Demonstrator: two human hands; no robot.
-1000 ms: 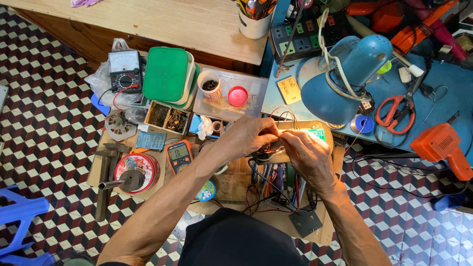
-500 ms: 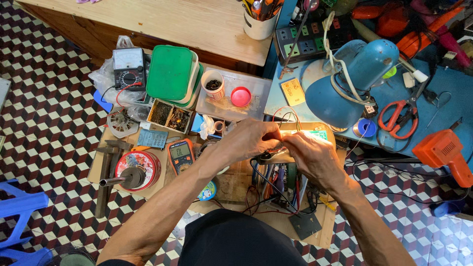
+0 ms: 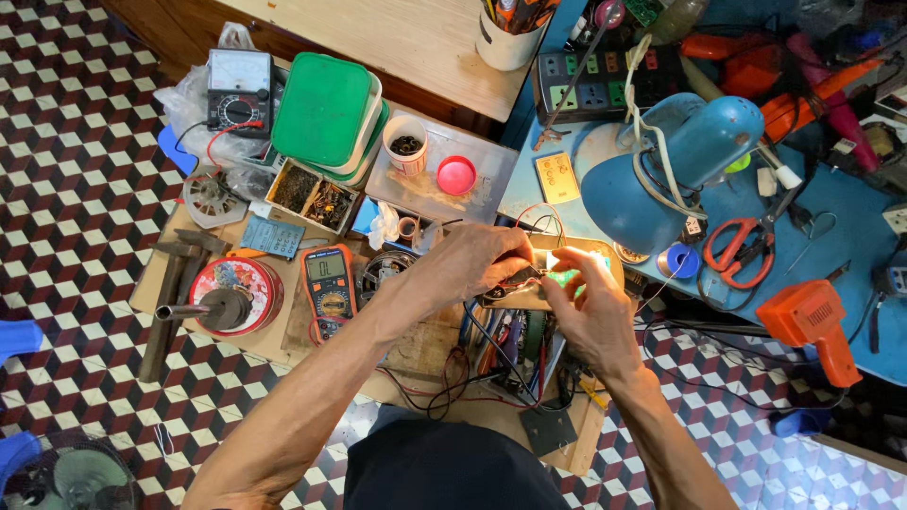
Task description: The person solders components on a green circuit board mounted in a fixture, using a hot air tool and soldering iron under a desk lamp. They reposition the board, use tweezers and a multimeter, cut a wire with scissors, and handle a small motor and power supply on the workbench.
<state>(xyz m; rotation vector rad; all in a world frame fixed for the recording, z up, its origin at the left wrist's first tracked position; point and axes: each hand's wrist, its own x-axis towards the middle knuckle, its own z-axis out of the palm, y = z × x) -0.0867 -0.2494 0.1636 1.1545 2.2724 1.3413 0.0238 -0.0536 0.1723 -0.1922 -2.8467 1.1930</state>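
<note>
My left hand [image 3: 472, 260] and my right hand [image 3: 590, 307] meet over a small wooden block under a blue desk lamp [image 3: 675, 165]. Both hands pinch a small dark part with wires [image 3: 518, 281] between the fingertips. A green-lit spot [image 3: 565, 278] shows right beside my right fingers. Red and black leads [image 3: 453, 373] trail down from the part toward my lap. What exactly the part is stays hidden by my fingers.
An orange digital multimeter [image 3: 328, 288], a black analogue meter [image 3: 239, 92], a green lidded box [image 3: 324, 109], a compartment tray of screws [image 3: 314, 194] and a red round tin [image 3: 234, 293] lie left. Red scissors [image 3: 742, 250], an orange drill [image 3: 817, 326] and a power strip [image 3: 605, 80] lie right.
The view has shifted a little. My right hand has opened somewhat and sits lower on the part; my left hand keeps its pinch at the same spot.
</note>
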